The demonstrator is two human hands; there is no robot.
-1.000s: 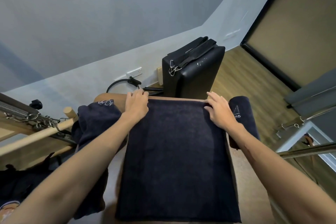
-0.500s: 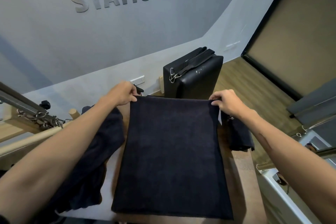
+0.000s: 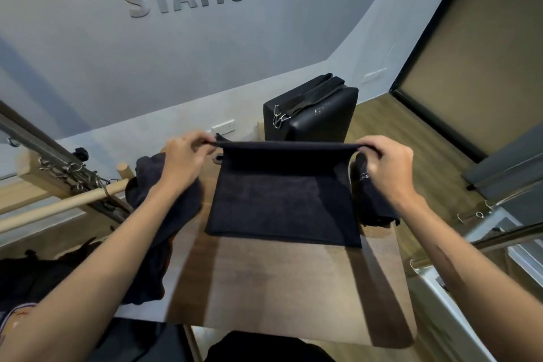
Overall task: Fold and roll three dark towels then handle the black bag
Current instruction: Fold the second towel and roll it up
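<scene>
Pinching the two far corners of the dark towel [image 3: 283, 203], the left hand [image 3: 183, 160] and the right hand [image 3: 388, 166] are holding its far edge lifted and stretched taut between them, fingers and thumb of each curling round the cloth. The towel's near part is lying flat on the brown table [image 3: 293, 282], and its raised edge is running crosswise, hand to hand, so both hands are standing equally near it. Judging from this, the fold in hand is turning on that edge travelling toward the towel's near hem, which is lying on the person's side of both hands. Just right of the towel a rolled towel [image 3: 371, 206] is resting behind the right hand; just left of it a loose dark towel [image 3: 164, 214] is hanging over the table's edge. Beyond the towel a black box-like case [image 3: 320, 117] is standing on the floor; whether it is the task's bag I cannot tell.
</scene>
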